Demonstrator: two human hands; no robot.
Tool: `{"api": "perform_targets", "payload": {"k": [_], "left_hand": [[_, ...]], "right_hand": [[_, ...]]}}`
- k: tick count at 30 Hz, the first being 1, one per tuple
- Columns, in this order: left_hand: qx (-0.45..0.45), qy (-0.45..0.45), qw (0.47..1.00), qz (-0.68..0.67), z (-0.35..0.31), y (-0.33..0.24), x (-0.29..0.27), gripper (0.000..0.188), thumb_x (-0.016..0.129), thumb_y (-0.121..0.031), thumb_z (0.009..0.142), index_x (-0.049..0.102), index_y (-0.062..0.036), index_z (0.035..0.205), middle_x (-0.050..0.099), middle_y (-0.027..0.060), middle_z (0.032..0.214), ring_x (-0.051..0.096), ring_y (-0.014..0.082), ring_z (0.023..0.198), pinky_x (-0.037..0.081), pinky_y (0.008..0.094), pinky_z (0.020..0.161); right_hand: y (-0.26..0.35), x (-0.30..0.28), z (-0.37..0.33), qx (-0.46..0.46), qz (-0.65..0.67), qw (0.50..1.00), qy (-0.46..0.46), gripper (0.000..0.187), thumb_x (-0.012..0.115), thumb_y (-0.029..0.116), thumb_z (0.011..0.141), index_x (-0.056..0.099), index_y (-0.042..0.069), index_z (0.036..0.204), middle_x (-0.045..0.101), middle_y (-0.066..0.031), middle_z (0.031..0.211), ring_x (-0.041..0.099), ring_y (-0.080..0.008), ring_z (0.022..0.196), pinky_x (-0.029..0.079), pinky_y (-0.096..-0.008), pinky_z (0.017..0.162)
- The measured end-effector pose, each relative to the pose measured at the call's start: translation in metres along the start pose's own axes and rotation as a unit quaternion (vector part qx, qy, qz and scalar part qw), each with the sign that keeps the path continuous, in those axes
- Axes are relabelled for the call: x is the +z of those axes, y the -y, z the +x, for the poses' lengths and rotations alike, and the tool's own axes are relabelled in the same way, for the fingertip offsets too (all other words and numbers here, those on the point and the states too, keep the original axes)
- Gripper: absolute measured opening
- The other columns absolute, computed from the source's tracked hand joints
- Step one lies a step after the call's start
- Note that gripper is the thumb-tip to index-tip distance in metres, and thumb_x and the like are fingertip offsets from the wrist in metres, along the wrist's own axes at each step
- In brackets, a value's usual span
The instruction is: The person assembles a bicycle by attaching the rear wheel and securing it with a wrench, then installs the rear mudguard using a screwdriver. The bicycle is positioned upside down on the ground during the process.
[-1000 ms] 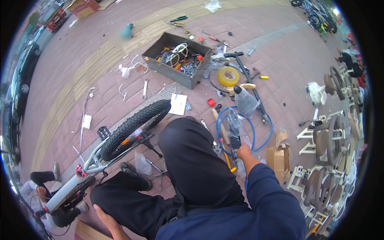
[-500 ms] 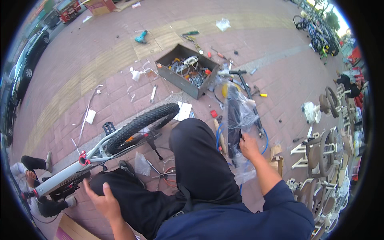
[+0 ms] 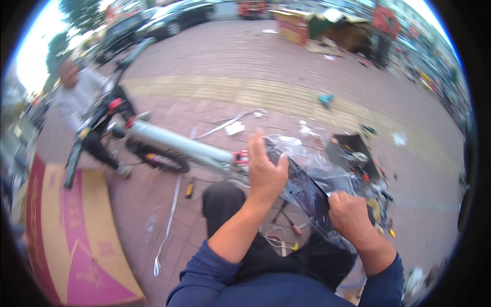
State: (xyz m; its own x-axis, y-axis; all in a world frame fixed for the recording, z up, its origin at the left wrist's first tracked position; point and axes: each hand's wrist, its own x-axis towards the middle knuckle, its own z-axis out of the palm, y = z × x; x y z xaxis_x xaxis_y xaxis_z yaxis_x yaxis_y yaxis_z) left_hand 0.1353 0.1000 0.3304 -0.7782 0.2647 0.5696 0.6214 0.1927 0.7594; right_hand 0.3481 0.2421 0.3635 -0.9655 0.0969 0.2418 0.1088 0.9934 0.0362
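Observation:
My right hand (image 3: 353, 212) is closed on the near end of a long black part (image 3: 309, 192) wrapped in clear plastic film (image 3: 327, 176). Its exact kind is hidden by the film and blur. My left hand (image 3: 267, 171) is raised at the far end of this wrapped part, fingers stretched and thumb apart; whether it touches the film I cannot tell. Left of that hand is a pale grey bicycle frame (image 3: 179, 146) with a red clamp (image 3: 240, 157) at its near end. Part of the bicycle is hidden behind my left hand and the wrapped part.
A person (image 3: 84, 94) in a light top crouches by the handlebar at left. A large cardboard box (image 3: 87, 225) lies near left. A metal toolbox (image 3: 360, 146) stands at right, with a teal power tool (image 3: 326, 99) beyond. White strapping (image 3: 171, 220) lies on the paving.
The view has swung left. My right hand has lifted the wrapped black part from the ground beside my leg to in front of me. My left hand has come to its far end.

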Motion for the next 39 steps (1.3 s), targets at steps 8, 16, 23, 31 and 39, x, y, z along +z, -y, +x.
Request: {"api": "perform_targets", "payload": {"k": [8, 16, 23, 31, 39], "left_hand": [[-0.107, -0.154, 0.981, 0.039, -0.016, 0.065, -0.045, 0.021, 0.058, -0.010, 0.096, 0.068, 0.0020, 0.110, 0.070, 0.0255, 0.086, 0.069, 0.0439, 0.084, 0.054, 0.0499, 0.072], [-0.226, -0.101, 0.955, -0.163, -0.019, 0.047, -0.028, 0.026, 0.050, -0.016, 0.104, 0.065, 0.0047, 0.097, 0.064, 0.0219, 0.072, 0.067, 0.0343, 0.067, 0.049, 0.0425, 0.063], [-0.263, -0.120, 0.930, -0.227, 0.005, 0.035, -0.079, 0.025, 0.051, -0.014, 0.105, 0.067, 0.0052, 0.103, 0.068, 0.0190, 0.073, 0.069, 0.0283, 0.069, 0.053, 0.0384, 0.065], [0.047, -0.156, 0.978, 0.130, -0.038, 0.033, -0.082, 0.057, 0.065, -0.012, 0.085, 0.051, -0.0019, 0.140, 0.050, 0.0278, 0.142, 0.049, 0.0442, 0.132, 0.037, 0.0487, 0.111], [0.116, 0.094, 0.927, 0.345, -0.090, 0.015, -0.037, 0.061, 0.058, -0.022, 0.090, 0.048, -0.0027, 0.148, 0.035, 0.0244, 0.161, 0.027, 0.0406, 0.152, 0.012, 0.0665, 0.119]], "right_hand": [[0.050, 0.087, -0.004, 0.100, 0.371, 0.911, 0.149, 0.025, 0.058, 0.006, 0.084, 0.061, -0.004, 0.108, 0.072, -0.0256, 0.097, 0.071, -0.0404, 0.087, 0.056, -0.0439, 0.077], [0.072, 0.144, 0.017, 0.102, 0.498, 0.860, 0.035, 0.019, 0.063, 0.006, 0.088, 0.062, -0.001, 0.106, 0.069, -0.0245, 0.093, 0.067, -0.0396, 0.082, 0.052, -0.0435, 0.075], [0.053, 0.060, 0.030, 0.103, 0.384, 0.918, 0.001, 0.008, 0.065, 0.004, 0.089, 0.059, 0.001, 0.089, 0.062, -0.0247, 0.074, 0.061, -0.0481, 0.071, 0.047, -0.0471, 0.063], [0.048, 0.064, 0.034, 0.104, 0.199, 0.974, 0.040, 0.010, 0.064, 0.008, 0.091, 0.058, 0.001, 0.092, 0.065, -0.0265, 0.075, 0.066, -0.0469, 0.074, 0.049, -0.0543, 0.064], [0.062, 0.063, 0.031, 0.027, 0.098, 0.992, 0.068, 0.009, 0.057, 0.012, 0.092, 0.057, 0.003, 0.091, 0.067, -0.0226, 0.074, 0.067, -0.0456, 0.072, 0.052, -0.0545, 0.065]]}}
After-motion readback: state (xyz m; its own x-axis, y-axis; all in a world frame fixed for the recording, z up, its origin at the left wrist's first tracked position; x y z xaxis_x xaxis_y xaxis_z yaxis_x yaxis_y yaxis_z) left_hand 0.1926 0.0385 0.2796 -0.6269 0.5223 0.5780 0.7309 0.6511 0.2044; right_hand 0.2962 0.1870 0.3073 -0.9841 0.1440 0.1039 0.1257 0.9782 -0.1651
